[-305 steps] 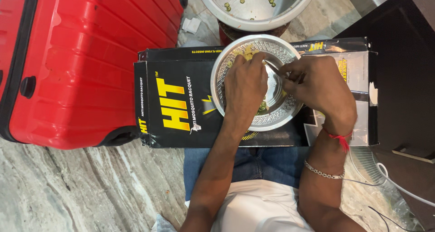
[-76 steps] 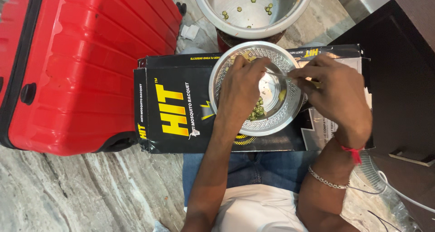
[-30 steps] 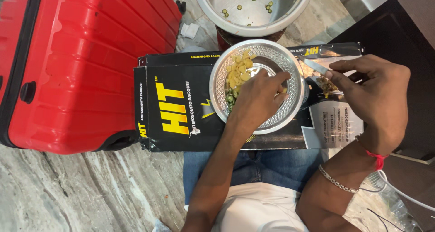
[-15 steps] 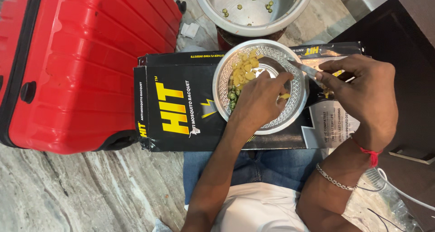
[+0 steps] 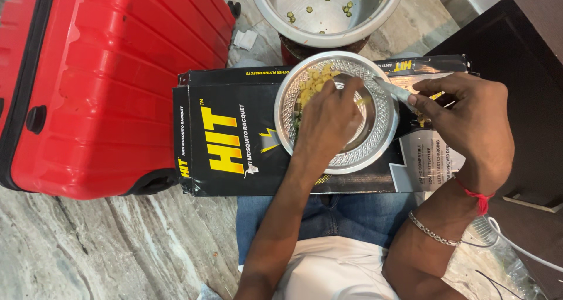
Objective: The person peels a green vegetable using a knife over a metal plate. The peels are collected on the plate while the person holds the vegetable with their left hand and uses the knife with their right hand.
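Observation:
A patterned steel plate [image 5: 375, 148] lies on a black cardboard box [image 5: 234, 153] across my lap. Yellow chopped bits [image 5: 314, 83] are heaped at the plate's far side. My left hand [image 5: 328, 121] rests inside the plate, fingers curled over green vegetable pieces that it mostly hides. My right hand [image 5: 469, 121] is at the plate's right rim and holds a small knife [image 5: 394, 90], whose blade points left over the plate. A red thread and a silver bracelet sit on my right wrist.
A large steel pot [image 5: 328, 12] with several green slices stands on the floor beyond the box. A red hard-shell suitcase [image 5: 99, 83] lies at the left. Dark furniture [image 5: 528, 71] is on the right, with white cables [image 5: 516, 247] by my right knee. The floor is marble.
My right hand, which had moved out to the right of the plate, has come back to its rim with the knife. My left hand has shifted slightly within the plate.

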